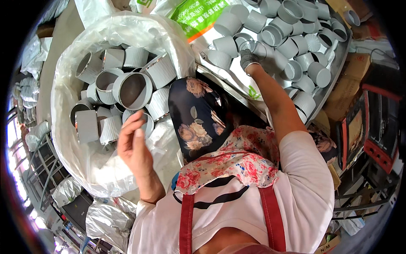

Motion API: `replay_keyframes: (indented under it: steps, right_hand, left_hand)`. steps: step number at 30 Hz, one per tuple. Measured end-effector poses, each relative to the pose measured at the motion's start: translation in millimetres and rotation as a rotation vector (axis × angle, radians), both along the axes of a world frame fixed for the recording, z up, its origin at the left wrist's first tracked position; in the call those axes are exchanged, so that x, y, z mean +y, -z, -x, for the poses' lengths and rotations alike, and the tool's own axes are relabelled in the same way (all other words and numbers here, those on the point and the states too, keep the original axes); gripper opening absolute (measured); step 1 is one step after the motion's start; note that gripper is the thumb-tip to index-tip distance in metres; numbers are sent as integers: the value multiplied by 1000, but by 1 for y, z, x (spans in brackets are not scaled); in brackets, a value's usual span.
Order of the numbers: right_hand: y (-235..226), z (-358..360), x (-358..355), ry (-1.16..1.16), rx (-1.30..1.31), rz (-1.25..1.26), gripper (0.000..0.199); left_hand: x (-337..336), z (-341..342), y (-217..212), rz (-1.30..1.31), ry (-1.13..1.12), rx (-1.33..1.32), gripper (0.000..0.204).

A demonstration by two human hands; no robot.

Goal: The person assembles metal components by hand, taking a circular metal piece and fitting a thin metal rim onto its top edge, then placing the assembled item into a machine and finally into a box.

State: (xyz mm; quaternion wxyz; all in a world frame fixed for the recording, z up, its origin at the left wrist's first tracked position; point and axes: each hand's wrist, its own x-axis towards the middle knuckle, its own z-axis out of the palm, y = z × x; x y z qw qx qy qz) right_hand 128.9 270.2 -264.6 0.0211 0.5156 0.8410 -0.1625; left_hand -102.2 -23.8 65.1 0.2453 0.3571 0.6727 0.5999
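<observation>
The bare left hand (134, 146) hangs half open, fingers loosely curled, holding nothing, just above the grey ribbed cups (134, 89) piled in a clear plastic bag (84, 169). Farther off, the gloved right hand (248, 58) grips a clear-rimmed cup (256, 47) among more grey cups (296, 42) on the worktop (327, 91).

Only one view is given, taken by a wide fisheye camera worn on the head and pointed steeply down. The lower middle of the frame is filled at very close range by the wearer's own patterned scarf (198, 114), white shirt (304, 186) and red apron straps (270, 216). A large clear bag (76, 139) of grey cups is seen at upper left, and a metal table (334, 72) heaped with more cups at upper right, both within arm's reach. Straight edges are bent near the dark round rim. No second view is supplied, so no overlap can be described.
</observation>
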Motion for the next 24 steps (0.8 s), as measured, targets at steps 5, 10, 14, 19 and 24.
replay_keyframes:
  steps: [5, 10, 14, 19, 24]
  right_hand:
    - [-76, -29, -5, -234, 24, -19, 22]
    - [-239, -57, -64, -501, 289, 153, 25]
    - [-300, -74, -134, -562, 476, 504, 27]
    - [-285, -93, -213, -390, 654, 595, 29]
    - [-252, -98, -232, -555, 763, 173, 28]
  left_hand:
    - [32, -32, 11, 59, 306, -73, 16]
    - [63, -58, 10, -103, 697, 150, 32]
    - [78, -94, 16, -126, 950, 380, 53]
    - [36, -86, 49, 326, 1097, -322, 10]
    - [2, -84, 60, 117, 977, -164, 12]
